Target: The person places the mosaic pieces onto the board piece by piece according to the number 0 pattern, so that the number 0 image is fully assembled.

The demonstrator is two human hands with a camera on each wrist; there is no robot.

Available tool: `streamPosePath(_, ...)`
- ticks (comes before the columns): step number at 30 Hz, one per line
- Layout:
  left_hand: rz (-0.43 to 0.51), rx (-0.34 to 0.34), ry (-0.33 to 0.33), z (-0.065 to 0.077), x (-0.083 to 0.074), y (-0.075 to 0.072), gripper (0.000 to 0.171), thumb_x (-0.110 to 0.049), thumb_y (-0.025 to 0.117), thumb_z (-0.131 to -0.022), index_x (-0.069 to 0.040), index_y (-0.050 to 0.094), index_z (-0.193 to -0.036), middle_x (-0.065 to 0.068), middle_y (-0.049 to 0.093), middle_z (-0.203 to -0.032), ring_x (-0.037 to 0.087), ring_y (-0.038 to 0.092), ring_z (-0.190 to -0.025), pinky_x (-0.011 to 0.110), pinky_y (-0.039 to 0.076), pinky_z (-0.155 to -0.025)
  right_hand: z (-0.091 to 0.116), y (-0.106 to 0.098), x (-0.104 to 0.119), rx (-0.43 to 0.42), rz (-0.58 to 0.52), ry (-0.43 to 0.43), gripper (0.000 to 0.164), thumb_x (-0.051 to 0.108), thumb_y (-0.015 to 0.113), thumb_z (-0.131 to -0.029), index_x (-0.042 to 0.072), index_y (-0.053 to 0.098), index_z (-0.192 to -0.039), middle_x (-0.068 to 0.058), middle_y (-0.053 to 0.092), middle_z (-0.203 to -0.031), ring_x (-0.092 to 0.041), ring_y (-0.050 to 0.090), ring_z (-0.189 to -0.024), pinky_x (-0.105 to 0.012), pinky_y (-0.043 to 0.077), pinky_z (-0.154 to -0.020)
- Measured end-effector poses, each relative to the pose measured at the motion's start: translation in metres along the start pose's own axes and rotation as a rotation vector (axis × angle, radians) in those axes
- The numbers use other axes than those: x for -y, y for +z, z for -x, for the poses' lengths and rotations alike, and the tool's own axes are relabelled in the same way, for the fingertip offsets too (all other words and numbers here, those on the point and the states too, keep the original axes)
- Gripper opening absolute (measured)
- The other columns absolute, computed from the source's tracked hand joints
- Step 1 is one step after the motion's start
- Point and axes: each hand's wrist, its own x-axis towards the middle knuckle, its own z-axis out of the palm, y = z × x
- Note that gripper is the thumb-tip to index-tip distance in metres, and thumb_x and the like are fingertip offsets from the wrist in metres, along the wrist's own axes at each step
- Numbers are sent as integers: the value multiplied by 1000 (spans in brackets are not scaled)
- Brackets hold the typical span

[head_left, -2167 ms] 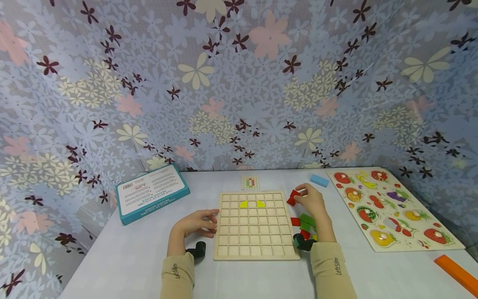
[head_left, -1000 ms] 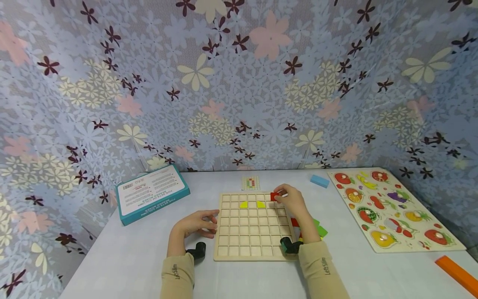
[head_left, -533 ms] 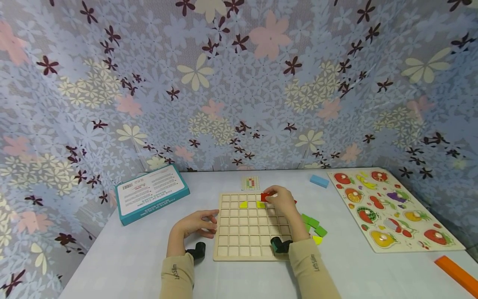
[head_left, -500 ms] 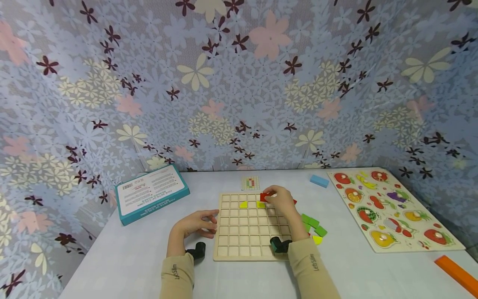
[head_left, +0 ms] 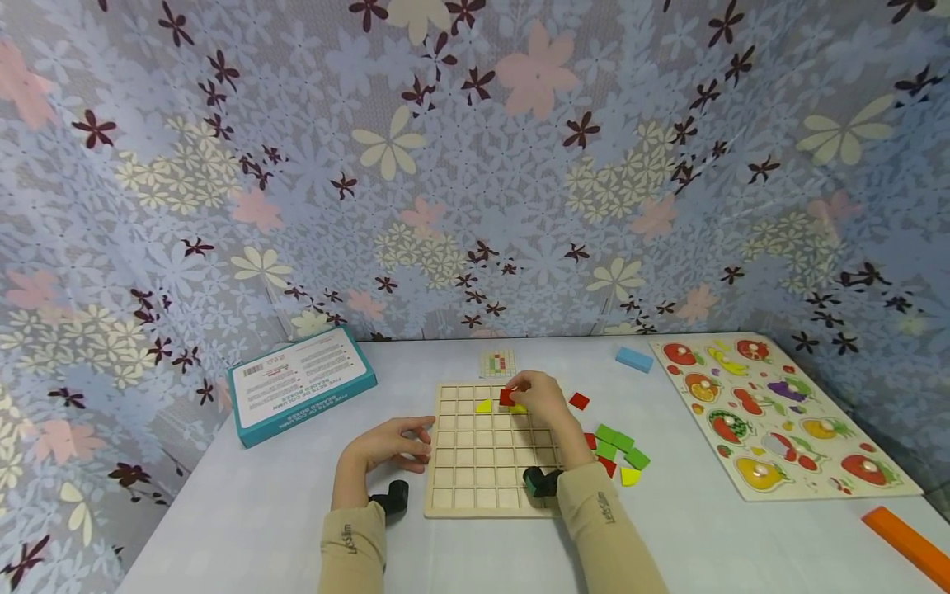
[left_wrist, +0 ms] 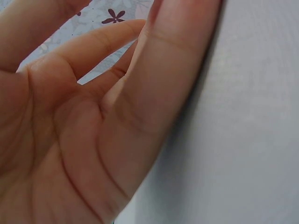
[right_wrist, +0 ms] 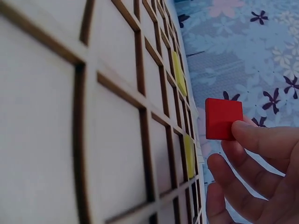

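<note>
My right hand (head_left: 541, 398) pinches a red square tile (right_wrist: 223, 119) between thumb and fingertips, held over the upper part of a wooden grid board (head_left: 485, 478). Two yellow pieces sit in the board's second row: the left yellow piece (head_left: 484, 406) shows plainly, the right yellow piece (head_left: 519, 407) is partly covered by the hand. My left hand (head_left: 391, 444) rests at the board's left edge with fingers relaxed, holding nothing. In the left wrist view its palm (left_wrist: 70, 154) and loosely bent fingers fill most of the picture.
Right of the board lie a lone red tile (head_left: 579, 401), several green tiles (head_left: 615, 440) and a yellow piece (head_left: 630, 477). A small patterned card (head_left: 497, 363) lies behind the board. Farther out are a teal box (head_left: 304, 384), a blue block (head_left: 634, 359), a fruit puzzle board (head_left: 787, 417) and an orange bar (head_left: 907, 538).
My right hand has picked the red tile up from beside another red one and carried it left over the board, past the right yellow piece. My left hand has stayed put.
</note>
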Motion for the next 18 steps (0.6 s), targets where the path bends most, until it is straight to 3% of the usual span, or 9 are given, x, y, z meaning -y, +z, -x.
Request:
streamPosePath(5,6,5,3,1,-1,0,69,-6,67,-79,2,35,-140,15,50,-104,21,60,-82,37,57,-75,-5,7,0,29,52,14,8,7,62,-85,6,68,-91,-9,63,-93,-25,57,-86,-38,49,-72)
streamPosePath(18,4,16,15,1,0,-1,69,-6,66,-80,3,34,-140,14,50,-102,20,60,-82,37,57,-75,-9,12,4,79,109,6,5,6,62,-85,5,66,-89,-7,60,-85,-19,51,-70,-27,43,-57)
